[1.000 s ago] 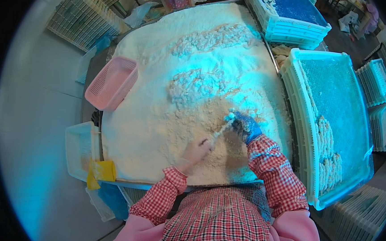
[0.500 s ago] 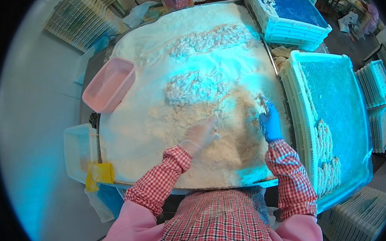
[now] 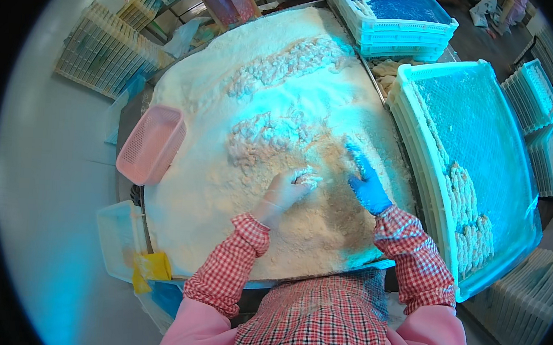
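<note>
My left hand (image 3: 281,193), in a thin pale glove, is closed round a small flour-coated piece of food (image 3: 310,179) over the floury table (image 3: 202,225). To its right, my right hand (image 3: 369,189), in a blue glove, has its thumb and fingers apart and nothing visible between them. Its fingertips are just above a browned patch of flour. Beyond both hands lies a heap of wet-looking pale pieces (image 3: 263,136), partly dusted with flour. A second, longer heap (image 3: 290,61) is spread farther back.
At the left edge sits a pink perforated basket (image 3: 152,144); below it, a yellow cloth (image 3: 152,266) hangs by a clear bin (image 3: 118,235). On the right, a stacked tray (image 3: 502,156) carries rows of coated pieces (image 3: 469,211). More white trays (image 3: 401,37) stand at the back right.
My left hand has closed round a coated piece and lifted into clearer view. My right hand has shifted slightly left, and the clump by its fingers is gone. The view has shifted a little.
</note>
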### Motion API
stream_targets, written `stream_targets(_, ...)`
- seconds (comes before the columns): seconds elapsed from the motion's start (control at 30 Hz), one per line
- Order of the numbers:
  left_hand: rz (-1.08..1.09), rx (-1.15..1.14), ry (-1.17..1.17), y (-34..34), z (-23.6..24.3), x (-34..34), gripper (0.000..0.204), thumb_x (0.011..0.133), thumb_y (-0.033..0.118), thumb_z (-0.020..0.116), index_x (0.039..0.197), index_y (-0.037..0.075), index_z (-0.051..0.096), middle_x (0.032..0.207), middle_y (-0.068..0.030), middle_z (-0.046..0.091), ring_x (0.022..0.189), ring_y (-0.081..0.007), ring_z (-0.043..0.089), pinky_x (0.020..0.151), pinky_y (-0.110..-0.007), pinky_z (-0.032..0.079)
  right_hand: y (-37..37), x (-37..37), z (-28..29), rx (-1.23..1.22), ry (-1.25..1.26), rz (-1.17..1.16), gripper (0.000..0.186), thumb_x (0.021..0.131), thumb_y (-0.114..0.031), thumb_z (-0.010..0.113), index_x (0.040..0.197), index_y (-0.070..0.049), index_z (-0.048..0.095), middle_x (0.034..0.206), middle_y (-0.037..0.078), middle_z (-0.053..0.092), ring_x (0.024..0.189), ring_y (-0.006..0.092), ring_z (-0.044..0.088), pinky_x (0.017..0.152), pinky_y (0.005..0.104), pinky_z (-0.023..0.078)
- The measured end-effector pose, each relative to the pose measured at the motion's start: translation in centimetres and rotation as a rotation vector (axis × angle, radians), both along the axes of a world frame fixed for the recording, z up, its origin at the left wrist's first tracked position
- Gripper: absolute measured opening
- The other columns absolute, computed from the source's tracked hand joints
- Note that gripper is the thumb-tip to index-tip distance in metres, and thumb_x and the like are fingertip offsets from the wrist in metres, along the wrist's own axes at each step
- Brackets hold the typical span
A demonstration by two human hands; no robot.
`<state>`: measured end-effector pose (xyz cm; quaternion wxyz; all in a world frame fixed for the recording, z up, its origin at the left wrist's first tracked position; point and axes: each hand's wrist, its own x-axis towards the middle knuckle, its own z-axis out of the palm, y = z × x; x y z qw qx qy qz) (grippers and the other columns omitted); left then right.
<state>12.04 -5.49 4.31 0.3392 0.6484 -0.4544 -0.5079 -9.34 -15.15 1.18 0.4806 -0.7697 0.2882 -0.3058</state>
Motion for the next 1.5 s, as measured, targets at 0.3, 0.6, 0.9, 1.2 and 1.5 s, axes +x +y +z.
stream_targets(0.3,-0.005,-0.084,0.229,-0.6,7.8,-0.9,0.04,0.088,0.012,0.066,0.125,0.001,0.058,0.108,-0.0045,0.064,0.091,-0.0101,0.06,0.076,-0.025,0.051,1.2,2.2,-1.6,0.71,-0.171,0.239,0.031,0.092,-0.017,0.061,0.122,-0.005,0.06,0.116,0.007,0.064,0.103,0.0184,0.06,0.092,0.0331,0.046)
stream_targets(0.6,0.04,-0.527,-0.562,2.9,3.1,-7.5,0.045,0.086,0.014,0.065,0.127,0.001,0.054,0.119,-0.0172,0.059,0.11,-0.0269,0.058,0.093,-0.039,0.047,5.4,1.8,-2.0,1.168,-0.999,-0.025,0.024,0.094,-0.025,0.051,0.108,-0.006,0.058,0.106,0.008,0.062,0.095,0.0181,0.059,0.083,0.0308,0.049)
stream_targets(0.9,0.109,-0.719,-0.481,4.1,-5.7,-10.9,0.052,0.094,0.016,0.048,0.142,0.002,0.036,0.148,-0.0205,0.034,0.137,-0.0316,0.032,0.113,-0.043,0.024,9.0,5.5,-6.4,1.241,-1.128,-0.062,0.048,0.097,-0.027,0.045,0.14,-0.008,0.036,0.14,0.012,0.041,0.128,0.0246,0.041,0.108,0.0371,0.033)
stream_targets(1.2,0.082,-0.718,-0.518,2.5,-4.5,-13.1,0.055,0.095,0.021,0.048,0.143,0.0,0.033,0.145,-0.0195,0.038,0.128,-0.0336,0.043,0.108,-0.042,0.03,8.6,-0.1,-11.2,0.971,-1.058,0.047,0.049,0.099,-0.028,0.041,0.144,-0.011,0.033,0.144,0.01,0.038,0.13,0.0254,0.039,0.106,0.038,0.034)
stream_targets(1.5,-0.244,-0.138,-1.222,3.4,-7.6,-6.9,0.056,0.09,0.02,0.052,0.141,0.002,0.037,0.136,-0.0204,0.048,0.086,-0.034,0.063,0.068,-0.041,0.052,8.7,-2.1,-6.7,1.245,-0.647,-0.254,0.036,0.098,-0.045,0.044,0.09,-0.012,0.056,0.06,-0.001,0.048,0.045,0.0147,0.044,0.044,0.0313,0.04)
